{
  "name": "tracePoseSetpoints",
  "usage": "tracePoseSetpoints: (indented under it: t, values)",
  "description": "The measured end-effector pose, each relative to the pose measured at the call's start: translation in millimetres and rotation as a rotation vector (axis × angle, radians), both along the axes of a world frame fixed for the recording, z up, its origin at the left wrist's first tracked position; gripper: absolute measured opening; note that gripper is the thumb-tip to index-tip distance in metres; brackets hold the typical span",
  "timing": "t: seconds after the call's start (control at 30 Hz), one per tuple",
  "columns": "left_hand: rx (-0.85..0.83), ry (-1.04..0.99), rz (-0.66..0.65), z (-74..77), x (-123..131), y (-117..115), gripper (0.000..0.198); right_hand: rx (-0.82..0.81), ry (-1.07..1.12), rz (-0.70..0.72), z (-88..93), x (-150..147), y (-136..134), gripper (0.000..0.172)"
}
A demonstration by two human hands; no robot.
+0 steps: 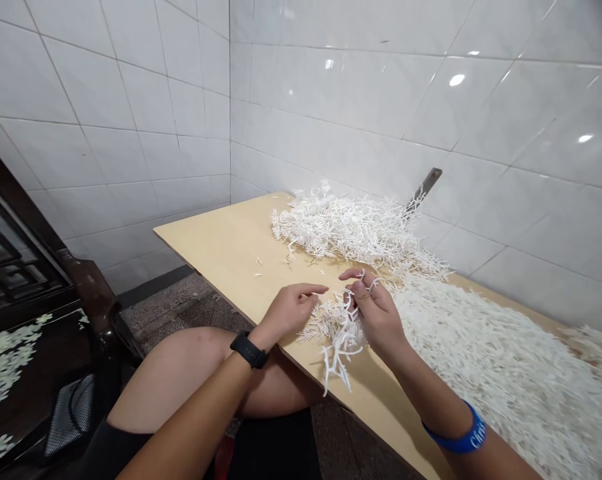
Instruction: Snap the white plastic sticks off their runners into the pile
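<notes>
My right hand (381,321) pinches a white branched plastic sprig (337,363) between thumb and fingers. The sprig's forked twigs hang down past the table's near edge. To the left, my left hand (293,308) reaches in with its index finger stretched out and its thumb apart from it; I see nothing held in it. Its lower fingers are partly hidden. Between the hands lies a small heap of short white pieces (318,320) on the wooden board (221,233). Behind them rises a large tangled pile of white branched sprigs (345,227).
A wide spread of short white pieces (501,373) covers the board's right side. A flat metal bar (425,190) leans by the tiled wall (331,113). At the left stands a dark carved wooden chair (88,287), with pale flower-shaped pieces (5,373) and a mesh item (71,413) on it.
</notes>
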State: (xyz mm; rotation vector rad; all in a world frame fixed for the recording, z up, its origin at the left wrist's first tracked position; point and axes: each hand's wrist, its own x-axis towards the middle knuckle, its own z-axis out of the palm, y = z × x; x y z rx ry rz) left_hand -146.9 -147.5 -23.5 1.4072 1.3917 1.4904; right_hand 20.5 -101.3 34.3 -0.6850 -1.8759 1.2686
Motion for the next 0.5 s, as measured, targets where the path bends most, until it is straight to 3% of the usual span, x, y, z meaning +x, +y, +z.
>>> tracePoseSetpoints:
  t: [0.13, 0.23, 0.37, 0.5]
  values:
    - [0.088, -0.127, -0.118, 7.6, 13.9, -3.9, 0.032, 0.002, -0.087, 0.017, -2.3, -4.6, 0.5, 0.029]
    - [0.082, -0.205, -0.120, 14.0, 19.7, -6.6, 0.027, 0.018, -0.141, 0.010, -3.9, -6.1, -0.6, 0.030]
    - [0.123, -0.254, 0.013, 21.3, 13.7, -10.9, 0.017, 0.090, -0.223, -0.002, -9.2, -1.4, 3.9, 0.029]
    - [0.201, -0.339, 0.296, 23.7, -15.2, -12.3, 0.015, 0.086, -0.208, -0.093, -16.0, 4.6, 14.9, 0.028]
